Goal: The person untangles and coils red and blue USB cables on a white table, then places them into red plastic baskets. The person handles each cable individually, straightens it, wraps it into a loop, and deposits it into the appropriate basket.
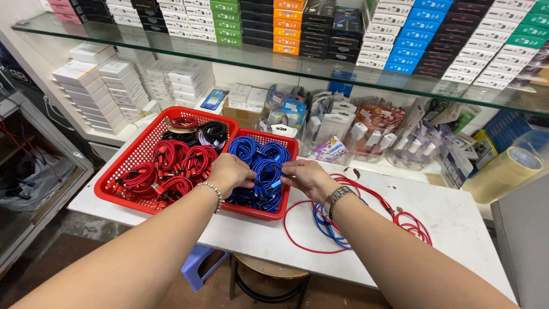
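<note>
Both hands, left [230,173] and right [307,177], hold a blue cable coil [267,173] over the nearly full small red basket [284,203]; loose cables [366,220] lie uncoiled on the worktop [457,223].

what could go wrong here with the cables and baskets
The small red plastic basket sits near the white table's front edge; pressing with both hands might tip it. The loose red and blue cables under the right wrist could snag the metal watch and drag off.
</note>
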